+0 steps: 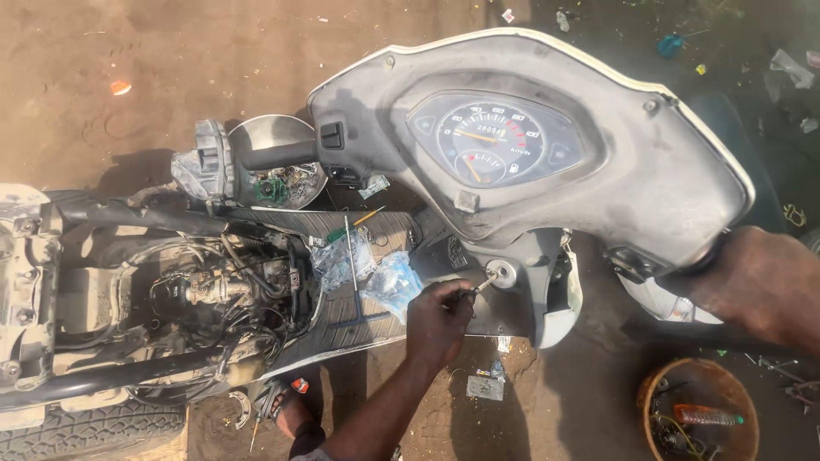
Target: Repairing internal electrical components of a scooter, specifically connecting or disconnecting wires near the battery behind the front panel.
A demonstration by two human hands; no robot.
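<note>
The left hand (pixel 437 318) is closed in a pinch on a key (pixel 478 286), which is seated in the round ignition lock (pixel 500 274) of a scooter. The lock lies just beyond the fingertips, up and to the right of the hand, set in the grey panel under the handlebar cover (pixel 547 171). The key bridges the short span between the fingertips and the lock face.

The right hand (pixel 756 286) is wrapped around the right handlebar grip (pixel 709 256), which is almost fully hidden inside the closed hand. This grip sits well apart from the left hand, far to its right.

Directly above the left hand, the instrument cluster (pixel 495 141) with 2 dials faces the camera. The left handlebar grip (pixel 273 155) projects up and to the left of the hand, with a round mirror (pixel 278 162) behind it.

Just left of the left hand, on the ribbed footboard (pixel 342 312), lie clear plastic bags (pixel 389 282) of small parts and a green-handled screwdriver (pixel 354 226). Further left, the exposed engine bay (pixel 231 286) shows wiring and hoses.

Below and to the right of the left hand, on the dirt ground (pixel 171 68), stands a round basket (pixel 696 418) containing tools.
</note>
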